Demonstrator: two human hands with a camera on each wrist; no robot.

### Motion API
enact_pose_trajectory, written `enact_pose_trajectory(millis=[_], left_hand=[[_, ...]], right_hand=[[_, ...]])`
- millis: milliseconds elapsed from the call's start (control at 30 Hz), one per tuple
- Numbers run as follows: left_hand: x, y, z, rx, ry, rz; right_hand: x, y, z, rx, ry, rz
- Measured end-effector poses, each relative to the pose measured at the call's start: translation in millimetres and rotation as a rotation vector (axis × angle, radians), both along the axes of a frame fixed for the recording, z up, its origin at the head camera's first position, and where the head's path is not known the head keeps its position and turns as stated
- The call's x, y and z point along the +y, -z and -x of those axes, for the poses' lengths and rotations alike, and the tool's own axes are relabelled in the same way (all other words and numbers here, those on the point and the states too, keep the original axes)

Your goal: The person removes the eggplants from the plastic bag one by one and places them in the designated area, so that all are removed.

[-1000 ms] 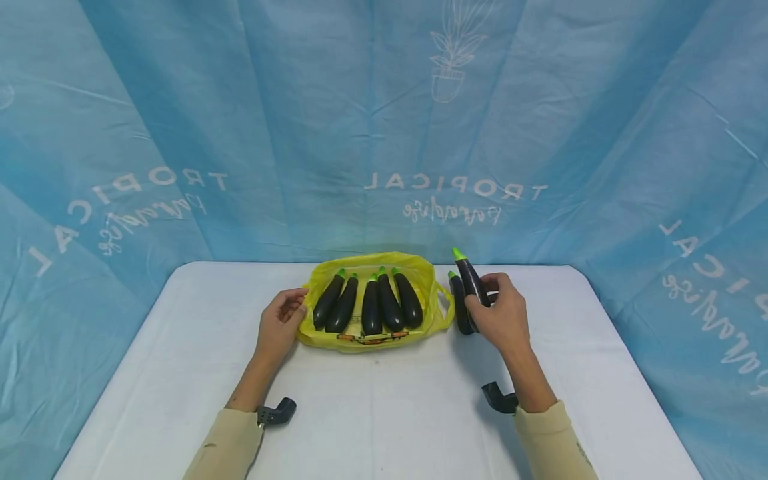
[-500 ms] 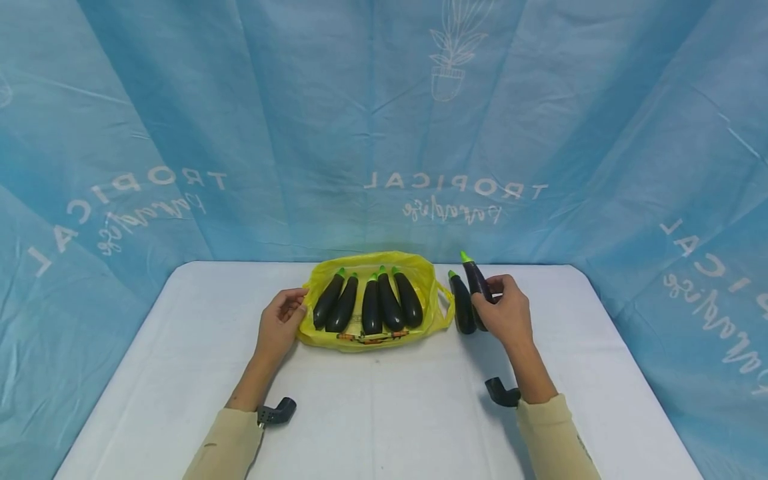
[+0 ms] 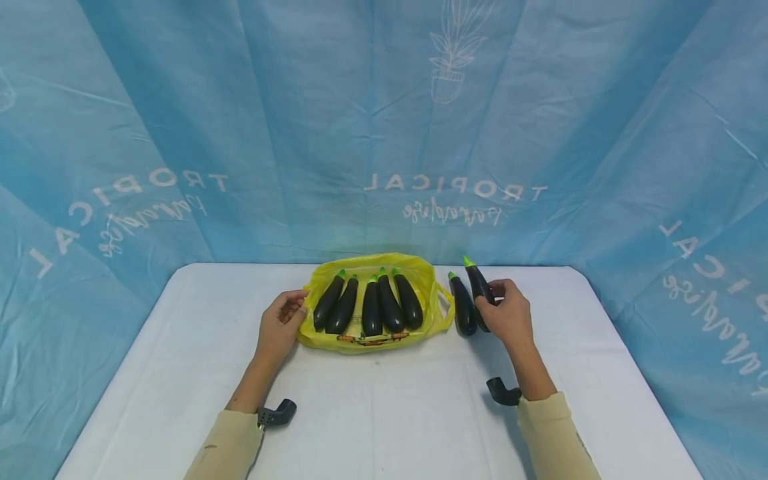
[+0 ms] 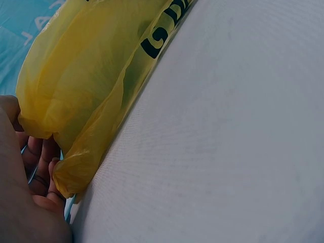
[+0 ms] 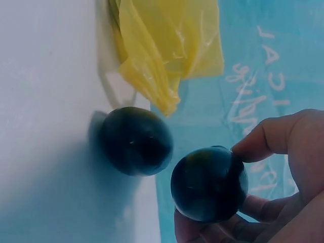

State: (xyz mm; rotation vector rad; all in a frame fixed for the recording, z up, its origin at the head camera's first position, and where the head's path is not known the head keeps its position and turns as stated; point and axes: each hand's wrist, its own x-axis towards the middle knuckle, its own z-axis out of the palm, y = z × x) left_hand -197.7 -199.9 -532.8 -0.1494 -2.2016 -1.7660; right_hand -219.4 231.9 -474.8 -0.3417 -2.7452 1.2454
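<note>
My right hand [image 3: 509, 313] grips a dark eggplant [image 3: 479, 285] with a bright green stem, thumb on one side and fingers on the other. Just left of it, a second eggplant [image 3: 462, 307] lies on the white table. In the right wrist view the round ends of the held eggplant [image 5: 208, 185] and the lying eggplant [image 5: 135, 142] show side by side. My left hand [image 3: 282, 325] pinches the left edge of a yellow plastic bag [image 3: 324, 340]. Several eggplants [image 3: 390, 303] lie side by side in the bag's wide mouth, stems pointing away from me.
The bag's loop handle [image 3: 446, 307] reaches toward the lying eggplant. A white cloth covers the table [image 3: 372, 413]. Blue curtains [image 3: 300, 133] with white lettering hang behind it and along both sides.
My right hand has moved slightly right and down with its eggplant, so a gap now shows between it and the lying one. The left hand and bag stay put.
</note>
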Motion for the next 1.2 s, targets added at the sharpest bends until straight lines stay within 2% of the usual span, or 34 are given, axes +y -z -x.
enact_pose_trajectory(millis=[800,1200], left_hand=[[1,-2.5,-1.3,-0.012,0.017,0.012],[0,-0.1,0.9,-0.025,0.015,0.02]], right_hand=[[8,21.4,9.9,-0.066,0.041,-0.019],[13,31.6,14.1,-0.087,0.033,-0.053]])
